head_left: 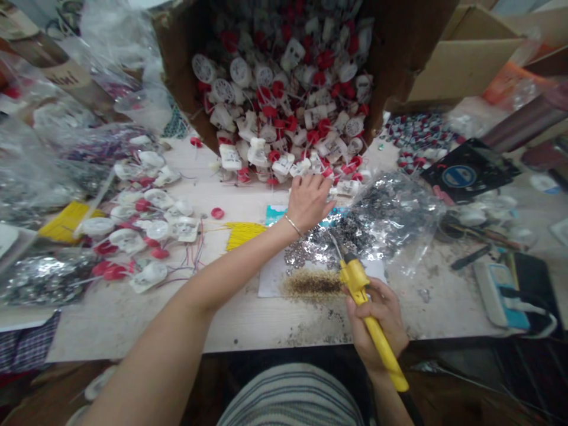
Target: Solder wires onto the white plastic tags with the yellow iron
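- A yellow plastic gun-shaped tool with a thin metal tip [377, 338] is slanting over the near right part of the work area, its tip pointing far and left and its black rear end trailing near and right.
- The right hand [390, 322] is grasping this tool, its fingers curling closed around the yellow body.
- The tip is standing over small silver and dark metal pieces [350, 234]; whether it is touching them, I cannot tell.
- Those pieces are spilling across a white sheet with a blue far edge [270, 283], beside a crumpled clear plastic bag [408, 207] on the right.
- A patch of brown speckled residue [310, 284] is covering the sheet's near part, just left of the tool.
- The left hand [308, 204], wearing a thin metal bracelet [293, 225], is spreading its fingers, palm down, at the near edge of a heap of white plastic round-headed parts with red caps [284, 118]; whether its fingertips are gripping one, I cannot tell.
- That heap is filling a brown cardboard box lying open toward the person [177, 71], at the far middle.
- Thin yellow strips [244, 235] are lying left of the sheet, beside the left forearm.
- More white parts with red pieces and wires [155, 229] are gathering farther left on the pale wooden table [133, 322].
- A white and blue power strip [499, 296] is sitting at the near right.
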A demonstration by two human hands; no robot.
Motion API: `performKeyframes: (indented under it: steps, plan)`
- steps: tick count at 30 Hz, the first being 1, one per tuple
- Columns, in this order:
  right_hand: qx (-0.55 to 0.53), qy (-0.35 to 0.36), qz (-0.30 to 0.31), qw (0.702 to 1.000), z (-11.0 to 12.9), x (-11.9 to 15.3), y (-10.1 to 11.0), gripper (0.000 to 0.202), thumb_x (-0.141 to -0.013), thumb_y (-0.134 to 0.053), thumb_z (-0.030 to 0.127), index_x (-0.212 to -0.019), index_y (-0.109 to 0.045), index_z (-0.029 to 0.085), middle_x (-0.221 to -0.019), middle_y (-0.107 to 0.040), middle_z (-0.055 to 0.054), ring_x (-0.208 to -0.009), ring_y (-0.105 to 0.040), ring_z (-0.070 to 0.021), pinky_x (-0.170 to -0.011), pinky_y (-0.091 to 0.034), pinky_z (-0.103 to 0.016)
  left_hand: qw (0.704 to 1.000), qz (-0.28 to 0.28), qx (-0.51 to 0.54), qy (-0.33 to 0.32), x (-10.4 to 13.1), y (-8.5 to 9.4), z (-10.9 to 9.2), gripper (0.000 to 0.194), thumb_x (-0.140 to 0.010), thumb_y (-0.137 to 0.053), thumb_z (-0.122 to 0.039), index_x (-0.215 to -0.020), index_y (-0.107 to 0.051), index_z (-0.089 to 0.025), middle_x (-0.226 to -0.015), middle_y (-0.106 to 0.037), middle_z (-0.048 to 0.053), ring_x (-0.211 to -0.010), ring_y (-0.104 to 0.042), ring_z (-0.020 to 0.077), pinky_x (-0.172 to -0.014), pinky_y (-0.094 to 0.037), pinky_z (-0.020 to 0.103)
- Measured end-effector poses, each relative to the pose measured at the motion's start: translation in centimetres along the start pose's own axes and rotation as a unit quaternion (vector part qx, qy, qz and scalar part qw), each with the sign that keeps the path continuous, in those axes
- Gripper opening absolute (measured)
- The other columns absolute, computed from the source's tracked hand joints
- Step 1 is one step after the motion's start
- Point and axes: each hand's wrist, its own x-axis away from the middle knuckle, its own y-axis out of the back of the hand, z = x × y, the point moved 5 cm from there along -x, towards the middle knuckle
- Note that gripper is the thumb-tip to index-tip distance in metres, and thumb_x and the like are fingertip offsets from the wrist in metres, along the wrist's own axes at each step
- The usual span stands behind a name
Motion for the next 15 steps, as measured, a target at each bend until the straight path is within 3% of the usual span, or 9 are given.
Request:
performKeyframes:
  steps: [2, 5, 9, 11, 13, 15]
  plan:
    - [0.006, -0.002, -0.015, 1.0, 0.0, 0.1, 0.4, 0.023, -0.07, -0.063, -0.001, -0.064, -0.05, 0.017, -0.115, -0.052, -0.005, -0.086, -0.069, -0.0163, -0.067, -0.062, -0.029, 0.999, 0.025, -0.03, 0.001, -1.2, -0.6, -0.7, 0.036, -0.084, -0.056, -0.03, -0.118, -0.054, -0.016, -0.107, -0.063, 0.013, -0.103, -0.053, 0.0297, -0.094, -0.028, 0.047]
    - [0.016, -0.001, -0.049, 0.999, 0.1, 0.1, 1.3, 0.023, -0.07, -0.064, 0.0, -0.064, -0.051, 0.017, -0.113, -0.054, -0.005, -0.088, -0.068, -0.0167, -0.067, -0.063, -0.03, 0.996, 0.082, -0.031, 0.022, -1.7, -1.4, -0.3, 0.02, -0.085, -0.053, -0.022, -0.1, -0.063, -0.014, -0.088, -0.068, 0.011, -0.092, -0.059, 0.0288, -0.093, -0.029, 0.05]
    - [0.015, -0.001, -0.07, 0.997, 0.0, 0.0, 1.9, 0.023, -0.07, -0.064, -0.001, -0.063, -0.051, 0.017, -0.111, -0.055, -0.004, -0.089, -0.068, -0.0156, -0.066, -0.064, -0.028, 0.989, 0.065, 0.124, 0.056, -1.7, -0.5, 2.0, 0.023, -0.079, -0.061, -0.029, -0.095, -0.064, -0.013, -0.083, -0.069, 0.009, -0.083, -0.062, 0.0239, -0.086, -0.04, 0.044]
    - [0.003, -0.002, -0.07, 0.998, -0.1, 0.0, 2.0, 0.024, -0.069, -0.064, -0.002, -0.063, -0.051, 0.016, -0.111, -0.054, -0.004, -0.092, -0.067, -0.0155, -0.069, -0.064, -0.028, 0.959, 0.022, 0.276, 0.068, -1.3, 1.1, 3.3, 0.027, -0.076, -0.064, -0.029, -0.098, -0.064, -0.012, -0.088, -0.069, 0.008, -0.079, -0.062, 0.0188, -0.078, -0.047, 0.036]
    - [-0.017, -0.008, -0.071, 0.997, -0.2, 0.1, 1.9, 0.024, -0.069, -0.064, -0.003, -0.064, -0.051, 0.016, -0.112, -0.054, -0.004, -0.096, -0.066, -0.0162, -0.071, -0.064, -0.029, 0.907, -0.029, 0.414, 0.072, -0.6, 3.3, 4.2, 0.031, -0.074, -0.064, -0.028, -0.101, -0.063, -0.012, -0.093, -0.069, 0.008, -0.078, -0.063, 0.0159, -0.073, -0.051, 0.03]
    - [-0.039, -0.013, -0.075, 0.996, -0.2, 0.2, 1.7, 0.024, -0.069, -0.063, -0.004, -0.064, -0.051, 0.016, -0.113, -0.052, -0.004, -0.096, -0.066, -0.0162, -0.072, -0.064, -0.029, 0.863, -0.069, 0.493, 0.085, 0.6, 5.3, 5.0, 0.033, -0.073, -0.065, -0.026, -0.103, -0.062, -0.013, -0.095, -0.068, 0.007, -0.079, -0.064, 0.0153, -0.07, -0.053, 0.028]
